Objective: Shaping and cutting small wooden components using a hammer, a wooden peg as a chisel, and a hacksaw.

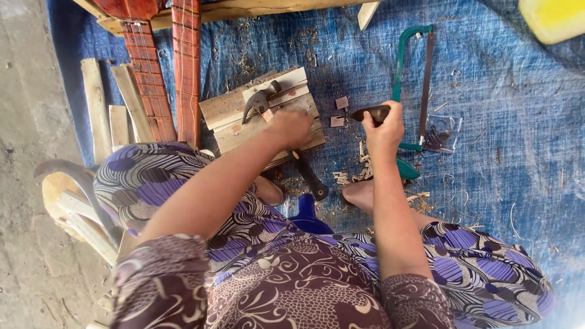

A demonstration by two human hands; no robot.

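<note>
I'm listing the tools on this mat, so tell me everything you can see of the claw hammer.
The claw hammer with dark metal head and black handle lies flat across the stack of pale wooden boards. Its curved claw points up-left, its head looks worn and dull. The handle runs down-right, passes under the person's left hand, and its black grip end rests over the blue tarp near a bare foot.

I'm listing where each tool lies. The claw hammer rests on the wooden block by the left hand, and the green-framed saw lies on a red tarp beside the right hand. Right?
Not quite: the tarp is blue, not red, as the head view shows. The rest holds: the claw hammer rests on the wooden block by the left hand, and the green-framed saw lies beside the right hand.
</note>
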